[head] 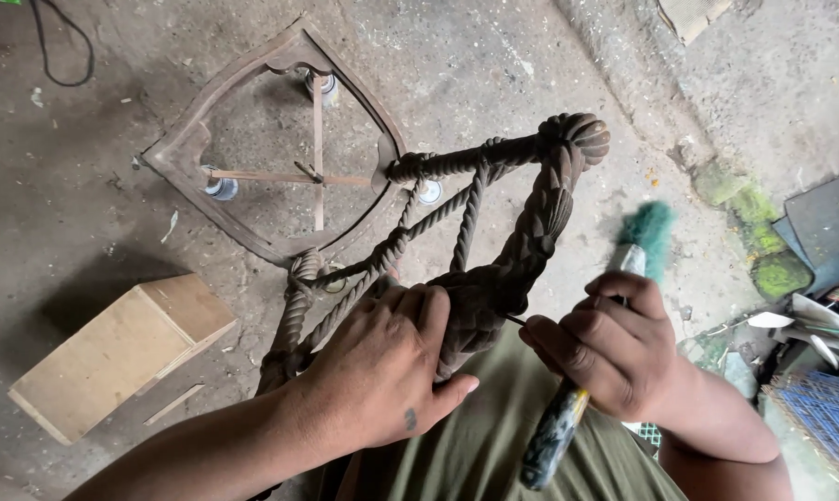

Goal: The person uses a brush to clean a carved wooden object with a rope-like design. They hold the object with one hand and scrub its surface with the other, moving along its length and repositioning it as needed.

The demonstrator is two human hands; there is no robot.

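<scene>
So the biggest thing in frame was this carved wooden chair frame [493, 241] tipped over on the concrete floor [85, 167], running from the upper left down to the center. Its shield-shaped seat frame [183, 148] sat in the upper left with 2 thin cross slats inside it, and the rope-twist carved back part came toward the camera, ending in a round carved knob [582, 134] right of center near the top.

The left hand [382, 366] was in the lower middle, fingers wrapped over the thick carved piece of the back, thumb tucked under it on the right side. So it was gripping the chair, which sat directly under and just above that hand.

The right hand [614, 348] was lower right of center, clenched around a paintbrush [623, 269]. The brush's green bristles poked out above the hand, blurred, just right of the carved back. Its mottled dark handle stuck out below the fist toward the bottom edge. Couldn't tell if the bristles were touching the wood.

A plain wooden box [122, 353] sat on the floor at the lower left, well apart from both hands.

A black cable [62, 56] looped in the upper left corner.
</scene>
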